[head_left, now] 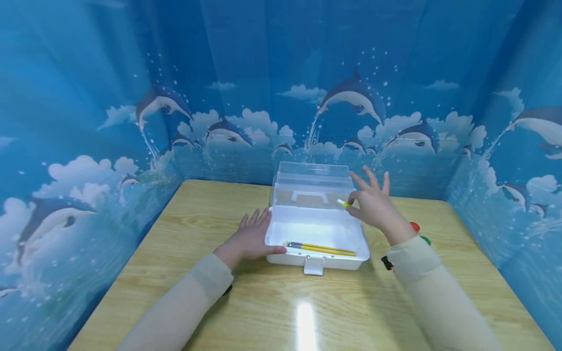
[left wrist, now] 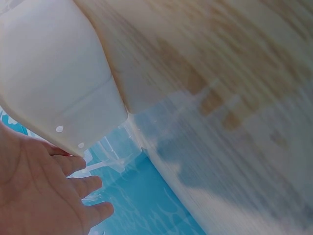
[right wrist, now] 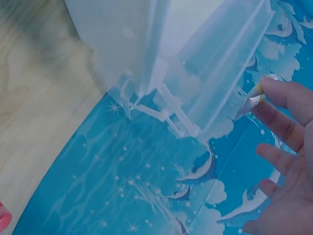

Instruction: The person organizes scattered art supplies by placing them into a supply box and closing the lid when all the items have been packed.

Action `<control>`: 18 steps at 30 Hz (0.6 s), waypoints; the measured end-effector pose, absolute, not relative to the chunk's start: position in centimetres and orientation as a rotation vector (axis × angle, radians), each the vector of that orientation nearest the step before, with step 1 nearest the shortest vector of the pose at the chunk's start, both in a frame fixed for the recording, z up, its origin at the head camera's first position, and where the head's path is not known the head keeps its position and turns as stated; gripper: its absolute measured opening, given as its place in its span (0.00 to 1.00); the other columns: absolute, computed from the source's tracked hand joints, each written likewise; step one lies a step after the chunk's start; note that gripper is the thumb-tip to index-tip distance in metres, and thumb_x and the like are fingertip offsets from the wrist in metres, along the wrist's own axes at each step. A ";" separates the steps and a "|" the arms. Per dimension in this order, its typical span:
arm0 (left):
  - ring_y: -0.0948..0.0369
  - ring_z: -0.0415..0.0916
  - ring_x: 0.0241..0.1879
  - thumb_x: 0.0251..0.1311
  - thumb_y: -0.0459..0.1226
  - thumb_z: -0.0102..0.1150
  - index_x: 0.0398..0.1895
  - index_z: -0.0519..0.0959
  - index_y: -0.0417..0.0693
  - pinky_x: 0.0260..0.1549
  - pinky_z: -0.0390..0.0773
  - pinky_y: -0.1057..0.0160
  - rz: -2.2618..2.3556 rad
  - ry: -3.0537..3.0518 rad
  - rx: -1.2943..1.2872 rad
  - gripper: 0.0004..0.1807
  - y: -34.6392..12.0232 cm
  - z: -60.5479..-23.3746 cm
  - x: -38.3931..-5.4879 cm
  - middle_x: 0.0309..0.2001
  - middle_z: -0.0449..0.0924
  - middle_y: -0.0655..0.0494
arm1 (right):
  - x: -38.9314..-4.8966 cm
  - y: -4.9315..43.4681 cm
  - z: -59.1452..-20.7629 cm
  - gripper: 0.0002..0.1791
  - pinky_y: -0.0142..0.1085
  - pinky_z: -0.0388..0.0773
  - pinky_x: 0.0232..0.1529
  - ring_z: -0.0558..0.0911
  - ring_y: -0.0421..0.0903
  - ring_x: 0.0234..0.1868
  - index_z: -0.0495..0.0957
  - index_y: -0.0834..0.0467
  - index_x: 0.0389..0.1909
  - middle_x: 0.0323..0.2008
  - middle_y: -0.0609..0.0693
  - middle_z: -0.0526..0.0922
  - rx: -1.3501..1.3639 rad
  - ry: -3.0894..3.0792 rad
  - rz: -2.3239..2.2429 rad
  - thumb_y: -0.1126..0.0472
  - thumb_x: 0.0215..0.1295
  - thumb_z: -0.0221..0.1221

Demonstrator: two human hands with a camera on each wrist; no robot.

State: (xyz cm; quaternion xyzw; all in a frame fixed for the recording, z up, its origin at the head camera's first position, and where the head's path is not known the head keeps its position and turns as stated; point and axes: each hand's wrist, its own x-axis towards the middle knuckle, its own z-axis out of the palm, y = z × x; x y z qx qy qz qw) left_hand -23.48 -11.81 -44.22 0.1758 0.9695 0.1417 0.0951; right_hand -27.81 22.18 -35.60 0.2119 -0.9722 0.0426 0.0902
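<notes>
An open white plastic box (head_left: pixel 314 229) with a clear lid (head_left: pixel 313 183) tilted back stands on the table. Two yellow-handled paintbrushes (head_left: pixel 322 249) lie along its front inside. My left hand (head_left: pixel 250 236) rests against the box's left side, fingers spread and thumb at the front corner; the left wrist view shows its straight fingers beside the box wall (left wrist: pixel 58 73). Above the right rear of the box, my right hand (head_left: pixel 373 207) pinches a small yellow paint tube (head_left: pixel 345 204) with a white cap between thumb and index finger, other fingers raised. Its crimped silver end (right wrist: pixel 252 101) shows in the right wrist view.
A red round item (head_left: pixel 414 226) and a green one (head_left: pixel 425 240) lie on the wooden table (head_left: pixel 210 209) to the right, partly behind my right forearm. The box's front latch (head_left: pixel 313 266) hangs down. A blue dolphin-print curtain (head_left: pixel 246 58) encloses the table's back and sides.
</notes>
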 end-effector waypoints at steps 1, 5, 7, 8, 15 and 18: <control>0.48 0.29 0.79 0.47 0.82 0.45 0.81 0.36 0.45 0.74 0.29 0.44 0.423 2.876 0.521 0.71 -11.8 -44.2 -23.5 0.81 0.32 0.51 | -27.9 22.0 -35.7 0.04 0.65 0.10 0.63 0.31 0.61 0.79 0.87 0.46 0.31 0.78 0.59 0.52 0.634 -2.892 0.124 0.53 0.57 0.73; 0.48 0.29 0.79 0.46 0.82 0.45 0.81 0.36 0.45 0.74 0.29 0.44 0.433 2.875 0.507 0.71 -11.7 -44.1 -23.4 0.81 0.32 0.51 | -28.2 21.3 -36.1 0.04 0.63 0.09 0.64 0.31 0.61 0.79 0.87 0.45 0.31 0.78 0.58 0.52 0.639 -2.910 0.099 0.53 0.57 0.73; 0.48 0.29 0.79 0.46 0.81 0.46 0.81 0.37 0.45 0.74 0.30 0.43 0.441 2.875 0.510 0.71 -11.7 -44.0 -23.4 0.81 0.33 0.50 | -28.4 21.0 -36.3 0.04 0.64 0.09 0.64 0.31 0.61 0.79 0.87 0.46 0.31 0.78 0.58 0.52 0.642 -2.923 0.081 0.53 0.57 0.73; 0.48 0.29 0.79 0.46 0.81 0.46 0.81 0.37 0.45 0.74 0.30 0.43 0.445 2.874 0.509 0.71 -11.7 -44.0 -23.4 0.81 0.33 0.50 | -28.5 20.9 -36.4 0.04 0.64 0.10 0.64 0.31 0.61 0.79 0.87 0.46 0.31 0.78 0.58 0.52 0.644 -2.931 0.076 0.53 0.57 0.73; 0.49 0.28 0.79 0.48 0.81 0.47 0.81 0.37 0.45 0.74 0.30 0.43 0.434 2.869 0.513 0.70 -11.8 -44.1 -23.4 0.81 0.32 0.51 | -28.9 20.3 -36.7 0.03 0.66 0.12 0.64 0.34 0.64 0.78 0.87 0.47 0.32 0.78 0.59 0.53 0.709 -2.977 0.052 0.54 0.58 0.72; 0.48 0.28 0.79 0.47 0.81 0.47 0.81 0.38 0.44 0.74 0.30 0.43 0.437 2.870 0.517 0.70 -11.8 -44.0 -23.3 0.81 0.32 0.51 | -29.0 20.3 -36.7 0.03 0.67 0.13 0.64 0.35 0.65 0.78 0.87 0.46 0.32 0.78 0.59 0.53 0.738 -2.985 0.032 0.54 0.58 0.72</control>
